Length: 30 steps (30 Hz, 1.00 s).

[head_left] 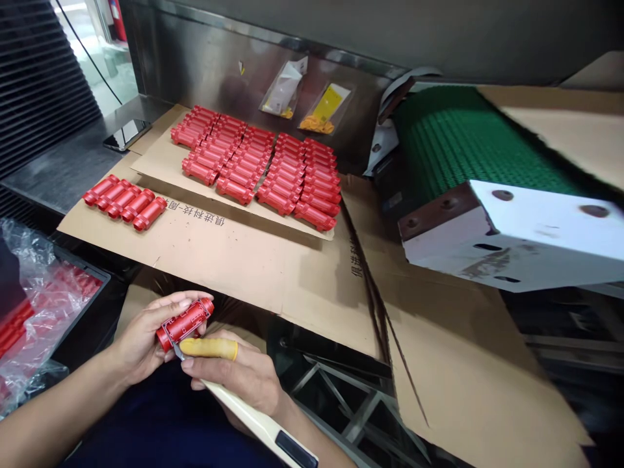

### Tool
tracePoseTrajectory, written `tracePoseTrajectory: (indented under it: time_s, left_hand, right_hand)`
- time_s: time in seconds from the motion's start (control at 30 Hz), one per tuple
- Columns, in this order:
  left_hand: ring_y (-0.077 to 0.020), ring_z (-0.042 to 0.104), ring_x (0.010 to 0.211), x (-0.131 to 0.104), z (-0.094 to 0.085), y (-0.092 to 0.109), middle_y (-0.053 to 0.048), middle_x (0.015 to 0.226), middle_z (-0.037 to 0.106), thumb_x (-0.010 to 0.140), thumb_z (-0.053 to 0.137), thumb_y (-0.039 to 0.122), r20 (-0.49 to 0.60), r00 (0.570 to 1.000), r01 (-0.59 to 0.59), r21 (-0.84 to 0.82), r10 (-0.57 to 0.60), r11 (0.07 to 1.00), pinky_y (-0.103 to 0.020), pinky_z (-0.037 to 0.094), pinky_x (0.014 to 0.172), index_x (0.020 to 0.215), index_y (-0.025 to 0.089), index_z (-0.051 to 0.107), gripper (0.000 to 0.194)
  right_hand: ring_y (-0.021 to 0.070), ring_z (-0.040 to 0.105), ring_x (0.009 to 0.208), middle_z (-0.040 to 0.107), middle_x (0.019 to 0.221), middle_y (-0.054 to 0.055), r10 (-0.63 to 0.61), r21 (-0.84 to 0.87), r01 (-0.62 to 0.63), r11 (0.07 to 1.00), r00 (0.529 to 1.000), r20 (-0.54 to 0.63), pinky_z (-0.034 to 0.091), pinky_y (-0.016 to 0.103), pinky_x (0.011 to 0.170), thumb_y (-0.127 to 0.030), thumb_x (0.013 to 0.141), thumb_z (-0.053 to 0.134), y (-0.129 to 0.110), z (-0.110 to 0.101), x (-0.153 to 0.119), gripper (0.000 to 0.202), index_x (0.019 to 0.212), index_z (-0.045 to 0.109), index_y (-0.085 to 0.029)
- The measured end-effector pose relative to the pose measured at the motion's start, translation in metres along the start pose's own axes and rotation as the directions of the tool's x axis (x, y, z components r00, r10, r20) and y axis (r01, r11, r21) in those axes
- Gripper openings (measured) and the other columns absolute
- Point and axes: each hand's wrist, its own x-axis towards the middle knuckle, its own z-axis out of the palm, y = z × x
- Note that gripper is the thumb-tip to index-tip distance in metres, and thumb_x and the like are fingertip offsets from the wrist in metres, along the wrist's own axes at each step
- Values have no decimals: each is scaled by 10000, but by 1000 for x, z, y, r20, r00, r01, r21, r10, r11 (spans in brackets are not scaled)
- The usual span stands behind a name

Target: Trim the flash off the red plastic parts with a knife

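Had one green conveyor belt (pixel 443 140) on the right, with its white metal end (pixel 526 227) jutting out over the cardboard (pixel 253 273) and hiding part of it. Had one dark bin (pixel 86 318) at the left, with crumpled clear plastic (pixel 36 253) lying over red pieces too covered to count. Saw one phone (pixel 127 134) on the dark tabletop (pixel 43 156), and two clear packets (pixel 283 90) against the metal panel (pixel 209 71) at the back. Counted five red tubes (pixel 123 200) side by side near the cardboard's left end, and five columns (pixel 274 195) more on an upper sheet (pixel 160 166), packed too closely for a sure total. Clasped one further red tube (pixel 188 320), marked with pale lines, in the left hand (pixel 139 335), just off the cardboard's near edge. Grasped one cream-handled tool (pixel 253 416) in the right hand (pixel 251 377), with a yellow cover (pixel 209 348) on one finger and the metal tip at the tube's near end; could not tell contact from a narrow gap.
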Motion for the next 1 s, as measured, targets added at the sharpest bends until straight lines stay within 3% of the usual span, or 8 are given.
tracePoseTrajectory:
  time_s: [0.27, 0.43, 0.5, 0.57, 0.63, 0.73, 0.83, 1.0]
  left_hand:
    - [-114, 631, 556, -1, -2, -1, -112, 890, 795, 755, 927, 432, 20, 1000, 10, 14, -10, 1000, -179, 493, 469, 1106, 162, 864, 447]
    - [-124, 648, 564, 1, -1, 1, -133, 916, 799, 797, 900, 359, 30, 1000, 0, -39, 1, 999, -162, 424, 416, 1130, 137, 831, 406]
    - [-115, 631, 515, 1, -1, 1, -128, 900, 796, 817, 889, 359, 51, 998, -40, -68, 43, 997, -167, 424, 407, 1140, 132, 794, 405]
    - [-106, 627, 489, 1, -2, 1, -108, 909, 796, 846, 876, 386, 52, 990, -127, -76, 131, 989, -172, 458, 421, 1172, 155, 744, 420]
    - [-132, 712, 587, 0, -5, -1, -88, 977, 804, 873, 869, 389, 9, 962, -271, -58, 272, 961, -196, 566, 527, 1196, 200, 692, 413]
    - [-184, 811, 806, -2, -10, -6, -56, 1070, 806, 906, 856, 336, -48, 857, -512, 31, 513, 858, -279, 670, 755, 1156, 241, 639, 344]
    - [-204, 835, 866, -6, -14, -11, -32, 1104, 797, 942, 819, 276, -15, 758, -643, 145, 652, 752, -305, 684, 816, 1122, 241, 625, 267]
    - [-208, 840, 938, -9, -16, -15, -6, 1115, 780, 971, 779, 210, 28, 709, -693, 216, 705, 688, -294, 687, 850, 1117, 246, 631, 211]
  right_hand:
    - [210, 781, 994, 785, 1168, 101, 77, -35, -75, 997, 994, 74, 685, 361, 890, -174, 1061, 643, -5, -4, 10, 167, 1202, 723, -212]
    - [135, 745, 795, 772, 1017, 49, 205, -107, -185, 977, 954, 219, 668, 250, 800, -259, 1117, 567, -18, -11, 17, 239, 1299, 703, -185]
    - [142, 763, 868, 775, 1043, 54, 137, -28, -134, 991, 968, 212, 665, 238, 812, -275, 1108, 600, -19, -11, 12, 237, 1308, 700, -197]
    - [152, 782, 926, 794, 1085, 58, 37, 96, -47, 994, 994, 105, 670, 243, 818, -243, 1091, 636, -16, -8, 4, 200, 1276, 708, -226]
    - [194, 796, 984, 814, 1082, 72, 68, 105, -60, 993, 995, -74, 684, 306, 862, -193, 1064, 672, -10, -4, -4, 209, 1264, 713, -239]
    - [253, 784, 1101, 808, 1149, 113, 126, -37, -139, 990, 961, -245, 684, 397, 932, -165, 1033, 703, 0, 3, -10, 233, 1251, 732, -243]
    - [244, 775, 1089, 785, 1231, 143, 68, -146, -109, 983, 963, -260, 686, 381, 911, -113, 1021, 698, 3, 6, -7, 288, 1289, 727, -213]
    - [238, 751, 1075, 778, 1192, 167, -20, -202, -34, 979, 966, -258, 678, 367, 904, -39, 991, 702, 3, 7, -3, 338, 1312, 708, -146]
